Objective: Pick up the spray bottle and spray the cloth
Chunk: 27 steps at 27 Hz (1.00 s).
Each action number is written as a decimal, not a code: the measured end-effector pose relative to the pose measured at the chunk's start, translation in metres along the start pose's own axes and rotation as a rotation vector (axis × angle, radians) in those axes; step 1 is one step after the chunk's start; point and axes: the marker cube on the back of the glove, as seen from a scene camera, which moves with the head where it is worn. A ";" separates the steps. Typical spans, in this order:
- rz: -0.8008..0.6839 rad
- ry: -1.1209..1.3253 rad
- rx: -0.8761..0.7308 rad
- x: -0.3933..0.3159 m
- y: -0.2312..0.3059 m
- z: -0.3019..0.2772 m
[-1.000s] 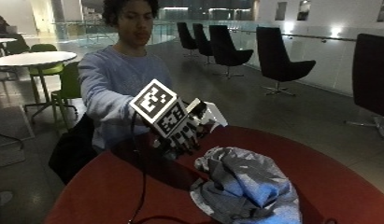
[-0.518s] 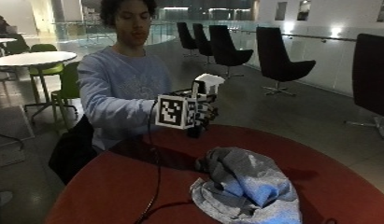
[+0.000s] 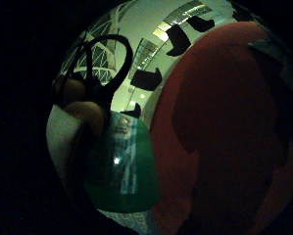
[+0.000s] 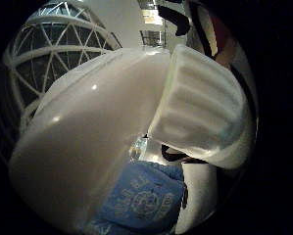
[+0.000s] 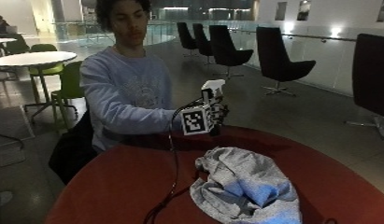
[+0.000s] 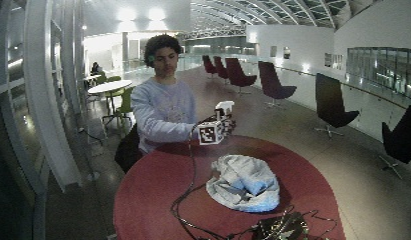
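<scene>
Gripping the spray bottle (image 5: 212,87), your gloved right hand (image 5: 217,114) hovers raised above the crumpled grey cloth (image 5: 247,184).

blue cloth (image 4: 141,203) with round printed emblem, lettering unreadable

Upright spray bottle (image 5: 212,88) above crumpled cloth (image 5: 247,186)

Surface (image 5: 117,186): round, with a person seated at its far side. Cloth (image 5: 247,186): heaped on the surface, toward the near edge. Spray bottle (image 5: 212,87): upright in the right hand (image 5: 217,114), raised off the surface (behind the cloth, between it and the person). Chairs (image 5: 279,60): ranged well behind.
</scene>
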 end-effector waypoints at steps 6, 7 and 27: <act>-0.015 0.019 0.013 0.024 -0.027 0.033; -0.016 0.027 0.019 0.027 -0.032 0.036; 0.013 0.205 -0.041 0.051 0.021 0.003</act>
